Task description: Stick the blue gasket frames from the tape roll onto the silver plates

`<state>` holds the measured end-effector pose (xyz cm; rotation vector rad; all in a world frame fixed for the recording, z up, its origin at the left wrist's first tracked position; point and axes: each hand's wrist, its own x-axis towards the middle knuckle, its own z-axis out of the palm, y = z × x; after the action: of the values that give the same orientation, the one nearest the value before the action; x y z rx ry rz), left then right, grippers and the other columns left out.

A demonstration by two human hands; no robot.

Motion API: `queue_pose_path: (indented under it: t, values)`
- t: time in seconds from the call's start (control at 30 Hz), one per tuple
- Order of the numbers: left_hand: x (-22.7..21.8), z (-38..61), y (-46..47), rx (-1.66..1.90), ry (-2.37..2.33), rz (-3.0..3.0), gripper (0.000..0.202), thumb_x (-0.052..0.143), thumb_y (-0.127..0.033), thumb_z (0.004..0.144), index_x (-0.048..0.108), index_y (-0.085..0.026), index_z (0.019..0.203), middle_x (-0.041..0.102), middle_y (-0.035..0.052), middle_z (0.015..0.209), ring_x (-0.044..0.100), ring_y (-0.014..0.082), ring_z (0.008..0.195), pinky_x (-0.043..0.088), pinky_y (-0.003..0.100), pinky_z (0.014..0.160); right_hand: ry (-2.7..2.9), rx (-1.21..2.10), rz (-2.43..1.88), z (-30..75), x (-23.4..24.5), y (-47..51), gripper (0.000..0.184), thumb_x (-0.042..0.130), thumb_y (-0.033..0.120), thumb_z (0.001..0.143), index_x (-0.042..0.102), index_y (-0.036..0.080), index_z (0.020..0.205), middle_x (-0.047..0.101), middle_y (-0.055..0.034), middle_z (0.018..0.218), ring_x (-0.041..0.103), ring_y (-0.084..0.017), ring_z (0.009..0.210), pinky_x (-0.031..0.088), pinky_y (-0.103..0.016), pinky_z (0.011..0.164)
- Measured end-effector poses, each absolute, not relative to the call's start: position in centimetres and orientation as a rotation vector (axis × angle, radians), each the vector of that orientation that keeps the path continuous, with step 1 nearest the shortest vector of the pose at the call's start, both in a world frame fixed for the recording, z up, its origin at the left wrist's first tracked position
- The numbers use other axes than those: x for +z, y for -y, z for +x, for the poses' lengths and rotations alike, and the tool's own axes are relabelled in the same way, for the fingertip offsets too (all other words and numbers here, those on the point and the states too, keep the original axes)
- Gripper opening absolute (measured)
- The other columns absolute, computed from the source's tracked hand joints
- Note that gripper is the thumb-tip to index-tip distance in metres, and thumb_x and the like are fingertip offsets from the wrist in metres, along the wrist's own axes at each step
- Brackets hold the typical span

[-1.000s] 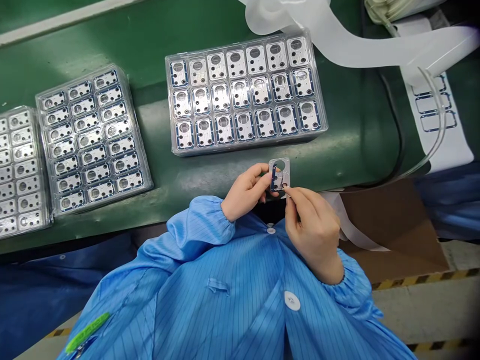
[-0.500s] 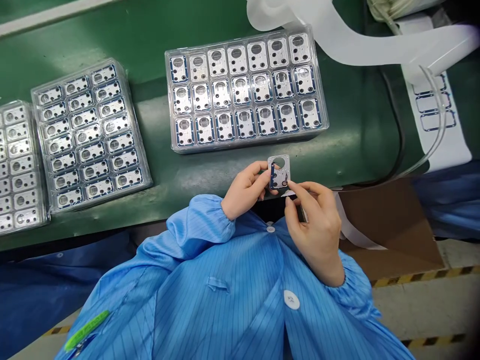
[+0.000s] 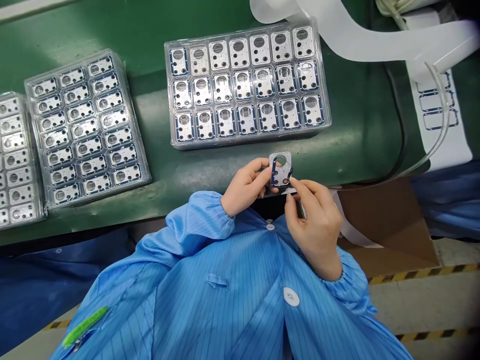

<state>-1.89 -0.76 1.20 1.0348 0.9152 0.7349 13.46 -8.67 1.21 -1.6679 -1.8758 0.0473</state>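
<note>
A small silver metal plate (image 3: 280, 169) with a round hole and a blue frame on it is pinched in my left hand (image 3: 245, 187), close to my chest at the edge of the green table (image 3: 360, 130). My right hand (image 3: 314, 220) is closed, its fingertips touching the plate's lower right corner; something thin and pale shows by those fingers, and I cannot make out what it is. Just beyond my hands lies a clear tray (image 3: 246, 85) with three rows of the same plates.
Two more clear trays (image 3: 85, 127) of plates lie at the left, one (image 3: 17, 160) cut by the frame edge. A white strip (image 3: 360, 40) and a sheet with blue frames (image 3: 437, 110) lie at the right, by a clear tube. A brown cardboard box (image 3: 390, 225) sits under the table edge.
My right fingers slid from the plate's bottom edge to its lower right corner. The blue frame now lies around the plate's lower half. The view has shifted slightly.
</note>
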Motion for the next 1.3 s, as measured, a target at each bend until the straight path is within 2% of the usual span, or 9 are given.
queue_pose_path:
  t: [0.27, 0.43, 0.53, 0.67, 0.83, 1.0, 1.17, 1.3]
  values:
    - [0.8, -2.0, 0.6, 0.755, -0.88, 0.999, 0.034, 0.056, -0.043, 0.094, 0.061, -0.013, 0.111, 0.064, 0.0017, 0.074, 0.061, 0.0092, 0.061, 0.042, 0.017, 0.049, 1.966, -0.23, -1.751, 13.2, 0.4, 8.6, 0.049, 0.053, 0.014, 0.089, 0.055, 0.019, 0.137, 0.07, -0.0121, 0.11, 0.067, -0.023, 0.088, 0.049, -0.035, 0.078]
    - [0.8, -2.0, 0.7, 0.752, -0.871, 1.009, 0.036, 0.058, -0.045, 0.093, 0.061, -0.014, 0.11, 0.063, 0.0009, 0.072, 0.061, 0.0087, 0.059, 0.041, 0.017, 0.048, 1.908, -0.219, -1.756, 13.6, -0.2, 8.1, 0.047, 0.054, 0.015, 0.09, 0.055, 0.017, 0.137, 0.072, -0.0118, 0.106, 0.068, -0.023, 0.089, 0.051, -0.034, 0.076]
    - [0.8, -2.0, 0.7, 0.75, -0.858, 1.017, 0.035, 0.058, -0.045, 0.093, 0.061, -0.013, 0.109, 0.062, 0.001, 0.074, 0.061, 0.0091, 0.06, 0.04, 0.017, 0.048, 1.794, -0.066, -1.695, 14.1, -0.2, 7.6, 0.039, 0.053, 0.017, 0.093, 0.06, 0.018, 0.131, 0.073, -0.0097, 0.101, 0.07, -0.022, 0.089, 0.054, -0.034, 0.077]
    - [0.7, -2.2, 0.7, 0.725, -0.849, 1.042, 0.038, 0.057, -0.046, 0.093, 0.061, -0.013, 0.111, 0.062, 0.0013, 0.074, 0.062, 0.009, 0.06, 0.039, 0.017, 0.048, 1.62, 0.205, -1.624, 14.8, 0.2, 6.8, 0.023, 0.054, 0.024, 0.096, 0.069, 0.018, 0.112, 0.074, -0.0082, 0.095, 0.07, -0.02, 0.084, 0.057, -0.034, 0.076]
    - [0.5, -2.2, 0.7, 0.697, -0.856, 1.088, 0.043, 0.056, -0.051, 0.092, 0.06, -0.013, 0.113, 0.061, 0.0007, 0.072, 0.06, 0.0082, 0.058, 0.039, 0.017, 0.048, 1.534, 0.464, -1.6, 14.8, 0.9, 6.1, 0.022, 0.054, 0.033, 0.097, 0.072, 0.019, 0.099, 0.073, -0.0043, 0.085, 0.065, -0.015, 0.066, 0.054, -0.028, 0.063]
    - [0.2, -2.1, 1.0, 0.712, -0.871, 1.141, 0.046, 0.054, -0.053, 0.093, 0.06, -0.013, 0.115, 0.062, 0.0006, 0.068, 0.058, 0.0086, 0.057, 0.04, 0.017, 0.049, 1.603, 0.322, -1.577, 13.7, 1.1, 5.8, 0.015, 0.064, 0.032, 0.091, 0.069, 0.018, 0.089, 0.067, -0.0015, 0.072, 0.059, -0.013, 0.06, 0.048, -0.025, 0.055]
    - [0.5, -2.0, 1.3, 0.708, -0.891, 1.178, 0.047, 0.053, -0.052, 0.093, 0.06, -0.012, 0.116, 0.063, 0.0004, 0.065, 0.05, 0.0066, 0.051, 0.039, 0.018, 0.049, 1.638, 0.207, -1.566, 13.2, 1.2, 5.7, 0.011, 0.061, 0.024, 0.092, 0.067, 0.017, 0.086, 0.066, -0.0024, 0.073, 0.058, -0.012, 0.061, 0.046, -0.024, 0.056]
    - [0.6, -2.0, 1.2, 0.713, -0.871, 1.17, 0.048, 0.054, -0.054, 0.092, 0.06, -0.012, 0.115, 0.063, 0.0, 0.065, 0.053, 0.0074, 0.053, 0.039, 0.019, 0.049, 1.647, 0.174, -1.565, 13.2, 1.3, 5.7, 0.013, 0.059, 0.025, 0.093, 0.067, 0.018, 0.086, 0.068, -0.0028, 0.075, 0.062, -0.013, 0.065, 0.047, -0.025, 0.058]
